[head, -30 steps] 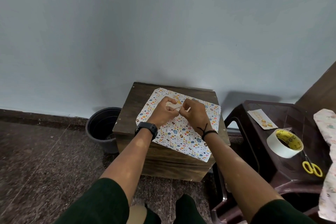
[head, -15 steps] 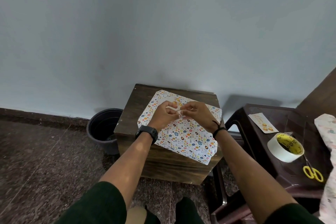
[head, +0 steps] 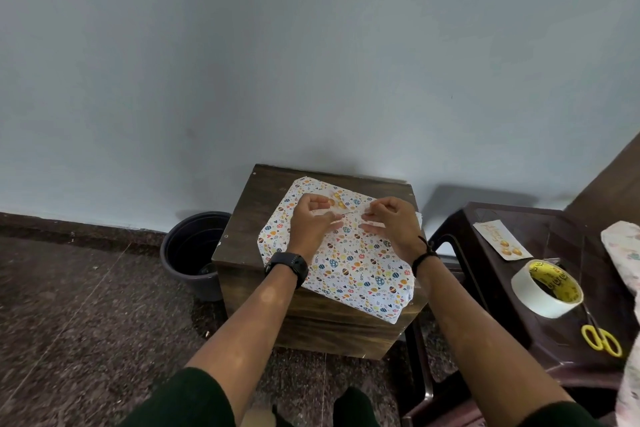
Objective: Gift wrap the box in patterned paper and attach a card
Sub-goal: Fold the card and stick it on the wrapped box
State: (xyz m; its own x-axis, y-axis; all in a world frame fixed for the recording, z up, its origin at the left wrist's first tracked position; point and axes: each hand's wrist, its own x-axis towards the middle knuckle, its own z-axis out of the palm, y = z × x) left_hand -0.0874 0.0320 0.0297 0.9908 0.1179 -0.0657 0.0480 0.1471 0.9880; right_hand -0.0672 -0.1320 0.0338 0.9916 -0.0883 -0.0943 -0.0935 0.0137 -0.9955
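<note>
Patterned paper: white with small coloured eggs, hearts and sprigs, it covers the wrapped box (head: 349, 267), which lies flat on top of the wooden stand (head: 311, 319).
Wooden stand: dark brown block against the pale wall, the box taking up most of its top.
Card: a small pale card (head: 337, 201) with yellow-orange figures lies on the far part of the box top, between the two hands and partly hidden by them.
Left hand: left hand (head: 311, 218) rests on the box top just left of the card, fingers curled with tips down on the paper; whether they pinch a strip of tape cannot be told. A black watch sits on the wrist.
Right hand: right hand (head: 388, 222) rests on the box top just right of the card, upper fingers curled, lower fingers lying flatter on the paper; what it holds, if anything, cannot be told. A black cord band is on the wrist.
Plastic stool: dark brown stool (head: 512, 274) to the right of the stand.
Tape roll: white roll with a yellow core (head: 543, 288), standing on the stool.
Scissors: yellow-handled scissors (head: 602, 340) near the tape roll.
Second card: pale card (head: 502, 239) lying flat on the stool, well apart from the box.
Bucket: dark bucket (head: 194, 253) on the floor, left of the stand.
</note>
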